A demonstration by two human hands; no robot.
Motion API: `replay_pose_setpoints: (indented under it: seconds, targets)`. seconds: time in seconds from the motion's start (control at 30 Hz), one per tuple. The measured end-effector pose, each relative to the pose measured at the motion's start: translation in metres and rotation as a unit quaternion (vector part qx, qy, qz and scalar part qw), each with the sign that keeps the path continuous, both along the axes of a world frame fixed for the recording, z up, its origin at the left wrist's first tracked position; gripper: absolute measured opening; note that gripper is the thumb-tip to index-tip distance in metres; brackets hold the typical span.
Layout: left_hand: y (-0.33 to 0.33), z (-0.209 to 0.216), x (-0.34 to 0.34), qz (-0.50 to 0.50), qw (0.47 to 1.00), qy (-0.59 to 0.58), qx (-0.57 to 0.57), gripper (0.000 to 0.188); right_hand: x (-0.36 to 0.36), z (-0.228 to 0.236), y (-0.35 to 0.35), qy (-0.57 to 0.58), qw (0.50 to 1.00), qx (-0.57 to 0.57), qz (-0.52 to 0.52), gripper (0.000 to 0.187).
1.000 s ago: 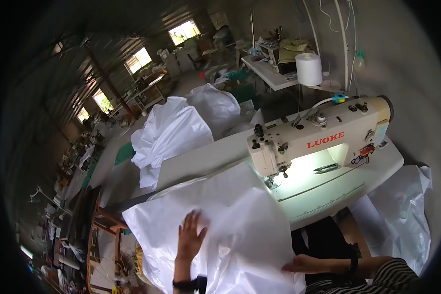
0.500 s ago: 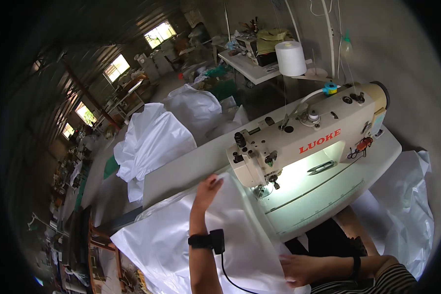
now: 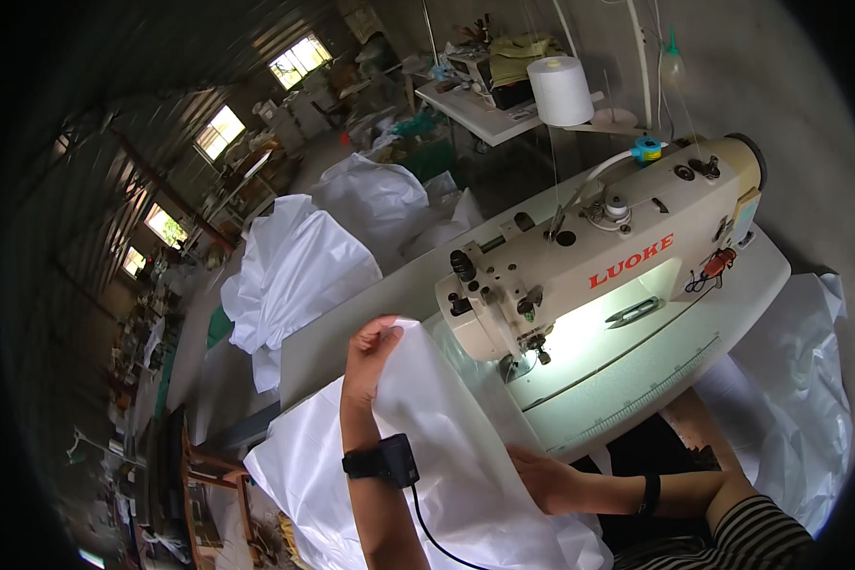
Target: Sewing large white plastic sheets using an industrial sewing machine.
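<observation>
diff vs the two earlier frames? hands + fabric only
The left hand went from lying flat on the white fabric to reaching forward toward the sewing machine; it now grips the fabric's far edge and has lifted it off the table beside the needle end. The right hand has stayed on the near part of the fabric. Machine, thread cone and the white piles behind are unchanged.

Glossy white fabric [image 3: 446,446] lies crumpled, one edge lifted, beside the needle.

fabric sheet [image 3: 446,456] on table [image 3: 351,323], left of sewing machine [image 3: 589,266] | thread cone [image 3: 560,90] behind machine
</observation>
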State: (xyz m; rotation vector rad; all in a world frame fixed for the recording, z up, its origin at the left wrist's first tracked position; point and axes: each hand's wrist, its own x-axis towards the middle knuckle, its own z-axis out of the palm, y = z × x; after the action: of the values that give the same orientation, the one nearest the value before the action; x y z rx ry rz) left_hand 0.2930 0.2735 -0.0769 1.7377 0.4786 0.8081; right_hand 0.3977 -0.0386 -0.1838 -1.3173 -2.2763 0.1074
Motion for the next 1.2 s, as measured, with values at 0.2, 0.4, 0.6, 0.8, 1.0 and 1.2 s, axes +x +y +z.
replay_pose_setpoints:
  seconds: [0.2, 0.4, 0.6, 0.8, 1.0, 1.2]
  targets:
    - [0.028, -0.035, 0.041, -0.041, 0.989, 0.141, -0.012, 0.013, 0.002, -0.002, 0.0, 0.314, 0.948, -0.044, 0.023, 0.041]
    - [0.046, -0.056, 0.049, -0.049, 0.991, 0.12, -0.013, 0.016, 0.008, -0.003, 0.002, 0.203, 0.979, 0.027, 0.007, 0.038]
    - [0.07, -0.095, 0.058, -0.032, 0.998, 0.036, 0.04, 0.021, 0.014, 0.011, -0.034, 0.478, 0.844, -0.228, -0.088, 0.034]
    - [0.073, -0.133, 0.07, 0.106, 0.984, 0.077, 0.122, 0.017, -0.01, -0.027, -0.061, 0.632, 0.642, -0.409, -0.141, 0.032]
    - [0.054, -0.118, 0.08, 0.18, 0.911, 0.119, 0.353, 0.013, 0.007, -0.03, -0.078, 0.457, 0.749, -0.423, -0.225, 0.034]
    - [0.044, -0.118, 0.066, 0.162, 0.927, 0.153, 0.301, 0.016, 0.029, -0.015, -0.096, 0.356, 0.859, -0.218, -0.295, 0.042]
